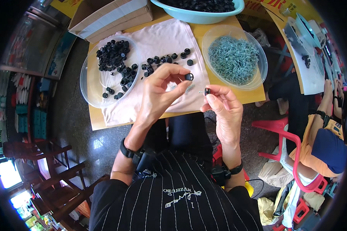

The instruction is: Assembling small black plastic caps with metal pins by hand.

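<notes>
Between the thumb and forefinger of my left hand (156,92) is a small black round plastic cap (189,77), its slotted face showing. My right hand (226,109) pinches a small black plastic piece (207,91) with a metal screw (201,92) sticking out toward the left. The two held parts are close together but apart, over the front of a pale pink cloth (123,104). Beyond my hands, several loose black caps (169,59) lie scattered on the cloth.
A clear round tray (89,90) of black parts stands left. Right is a clear tub (261,61) of screws (233,57). Behind are a cardboard box (115,21) and a light-blue basin (196,16) of black parts. A person (319,138) sits at right near a red stool (292,144).
</notes>
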`<state>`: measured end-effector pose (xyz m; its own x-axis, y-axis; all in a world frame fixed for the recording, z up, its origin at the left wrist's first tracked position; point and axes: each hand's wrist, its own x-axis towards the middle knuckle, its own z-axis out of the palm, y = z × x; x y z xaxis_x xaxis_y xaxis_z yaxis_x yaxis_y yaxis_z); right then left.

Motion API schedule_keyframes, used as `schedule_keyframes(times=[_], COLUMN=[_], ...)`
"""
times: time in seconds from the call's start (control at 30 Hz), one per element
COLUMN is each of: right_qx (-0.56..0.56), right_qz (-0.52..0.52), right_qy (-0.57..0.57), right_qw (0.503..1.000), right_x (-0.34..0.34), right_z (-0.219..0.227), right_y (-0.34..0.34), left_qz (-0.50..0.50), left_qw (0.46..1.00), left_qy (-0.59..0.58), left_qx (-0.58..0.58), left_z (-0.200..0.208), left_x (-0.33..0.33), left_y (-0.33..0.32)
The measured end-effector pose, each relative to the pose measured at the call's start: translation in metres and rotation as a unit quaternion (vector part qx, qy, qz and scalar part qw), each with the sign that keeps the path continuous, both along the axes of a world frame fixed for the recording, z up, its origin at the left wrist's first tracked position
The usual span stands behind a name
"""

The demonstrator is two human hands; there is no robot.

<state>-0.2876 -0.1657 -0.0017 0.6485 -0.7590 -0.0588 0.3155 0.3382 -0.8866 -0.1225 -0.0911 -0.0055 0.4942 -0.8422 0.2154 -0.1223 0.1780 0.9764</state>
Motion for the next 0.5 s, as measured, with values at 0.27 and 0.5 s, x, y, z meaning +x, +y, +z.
schedule_keyframes(times=[0.27,0.5], right_qx=[-0.072,0.006], right_qz=[0.009,0.067], right_qy=[-0.02,-0.054], right_qw=[0.997,0.996], right_x=[0.013,0.012], right_z=[0.013,0.009], right_y=[0.02,0.027], left_qz=[-0.036,-0.025], left_qw=[0.959,0.961], left_qy=[0.266,0.254], left_qx=[-0.097,-0.105], left_z=[0.004,0.009], left_x=[-0.021,-0.029], left_y=[0.044,0.057])
